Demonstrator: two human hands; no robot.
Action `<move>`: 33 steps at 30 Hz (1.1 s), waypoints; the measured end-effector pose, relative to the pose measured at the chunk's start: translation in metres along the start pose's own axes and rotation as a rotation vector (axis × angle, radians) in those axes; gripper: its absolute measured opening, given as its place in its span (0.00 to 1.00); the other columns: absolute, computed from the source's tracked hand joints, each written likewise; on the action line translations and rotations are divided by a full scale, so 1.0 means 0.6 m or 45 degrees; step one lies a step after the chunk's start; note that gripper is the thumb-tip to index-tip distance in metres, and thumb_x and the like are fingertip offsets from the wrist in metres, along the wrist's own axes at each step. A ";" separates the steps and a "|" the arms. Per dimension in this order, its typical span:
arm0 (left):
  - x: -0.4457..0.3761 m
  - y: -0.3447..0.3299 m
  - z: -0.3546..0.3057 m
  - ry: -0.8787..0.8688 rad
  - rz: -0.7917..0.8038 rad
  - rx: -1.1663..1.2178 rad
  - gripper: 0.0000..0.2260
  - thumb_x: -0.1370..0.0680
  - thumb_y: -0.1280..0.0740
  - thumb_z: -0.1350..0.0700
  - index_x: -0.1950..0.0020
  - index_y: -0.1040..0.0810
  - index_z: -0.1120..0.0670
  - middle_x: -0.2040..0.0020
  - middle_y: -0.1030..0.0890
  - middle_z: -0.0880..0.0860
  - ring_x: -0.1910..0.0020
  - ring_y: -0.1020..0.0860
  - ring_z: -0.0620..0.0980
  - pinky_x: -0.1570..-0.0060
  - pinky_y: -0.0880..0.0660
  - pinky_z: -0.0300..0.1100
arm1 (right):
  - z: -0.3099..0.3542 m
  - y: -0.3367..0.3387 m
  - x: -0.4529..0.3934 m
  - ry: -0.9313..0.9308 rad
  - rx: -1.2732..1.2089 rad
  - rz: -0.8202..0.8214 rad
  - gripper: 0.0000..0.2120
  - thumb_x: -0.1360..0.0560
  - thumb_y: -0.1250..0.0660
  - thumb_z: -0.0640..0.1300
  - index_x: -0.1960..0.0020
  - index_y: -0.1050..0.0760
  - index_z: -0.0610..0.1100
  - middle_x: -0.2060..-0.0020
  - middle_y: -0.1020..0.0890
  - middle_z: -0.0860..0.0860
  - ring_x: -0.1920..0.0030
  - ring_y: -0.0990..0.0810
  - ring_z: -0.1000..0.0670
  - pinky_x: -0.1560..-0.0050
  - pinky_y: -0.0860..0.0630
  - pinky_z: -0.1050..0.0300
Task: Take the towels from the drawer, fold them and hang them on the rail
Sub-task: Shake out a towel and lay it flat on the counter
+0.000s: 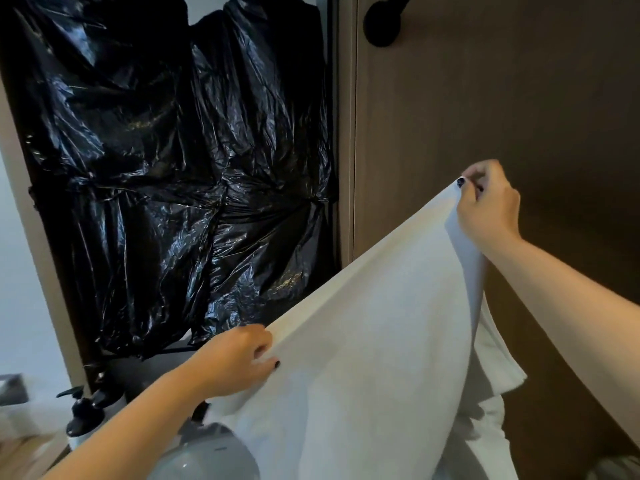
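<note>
A large white towel [367,358] hangs spread out in front of me, its top edge slanting up from left to right. My left hand [239,358] pinches the lower left corner of that edge. Higher up, my right hand [488,206] grips the upper right corner between thumb and fingers, close to the brown wood wall. More white towel cloth [495,382] droops behind the sheet at the right. A black rail mount [382,24] sticks out of the wall at the top, well above my right hand. The drawer is not in view.
Crumpled black plastic sheeting [173,168] covers the panel at the left. Below it stand a black pump dispenser [83,414] and a grey rounded object [207,459] on a counter. The brown wood wall [485,98] fills the right side.
</note>
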State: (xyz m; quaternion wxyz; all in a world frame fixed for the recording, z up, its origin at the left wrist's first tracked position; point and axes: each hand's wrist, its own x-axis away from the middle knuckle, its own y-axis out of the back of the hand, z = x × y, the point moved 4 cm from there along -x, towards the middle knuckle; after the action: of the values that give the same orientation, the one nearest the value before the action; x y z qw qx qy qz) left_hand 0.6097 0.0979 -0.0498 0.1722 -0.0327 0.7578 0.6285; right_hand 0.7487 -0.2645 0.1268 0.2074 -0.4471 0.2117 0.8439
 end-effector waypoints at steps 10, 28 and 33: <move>0.006 -0.020 0.058 0.235 -0.087 0.821 0.06 0.21 0.31 0.54 0.56 0.17 0.47 0.65 0.20 0.52 0.68 0.25 0.49 0.65 0.30 0.44 | -0.098 0.045 0.008 -0.244 0.073 -0.047 0.06 0.19 0.38 0.39 0.43 0.28 0.45 0.51 0.23 0.51 0.50 0.24 0.52 0.59 0.33 0.69; -0.028 0.030 0.069 0.405 -0.373 1.353 0.09 0.37 0.21 0.56 0.63 0.14 0.60 0.59 0.14 0.59 0.63 0.16 0.53 0.64 0.20 0.39 | -0.202 0.099 0.076 -0.462 -0.079 -0.133 0.12 0.17 0.44 0.38 0.42 0.26 0.51 0.44 0.25 0.55 0.42 0.28 0.54 0.51 0.32 0.69; -0.027 0.005 0.068 0.380 -0.277 0.996 0.08 0.41 0.19 0.52 0.66 0.14 0.53 0.64 0.15 0.54 0.69 0.21 0.44 0.68 0.25 0.33 | -0.214 0.111 0.098 -0.453 -0.063 -0.093 0.11 0.18 0.43 0.39 0.44 0.27 0.53 0.45 0.25 0.55 0.43 0.27 0.53 0.48 0.30 0.63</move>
State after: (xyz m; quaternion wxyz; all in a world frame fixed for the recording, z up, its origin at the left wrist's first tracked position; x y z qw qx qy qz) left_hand 0.6331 0.1352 -0.0481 0.1255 -0.1350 0.9477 0.2607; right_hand 0.7682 -0.3795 0.0230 0.2609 -0.3031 0.1345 0.9066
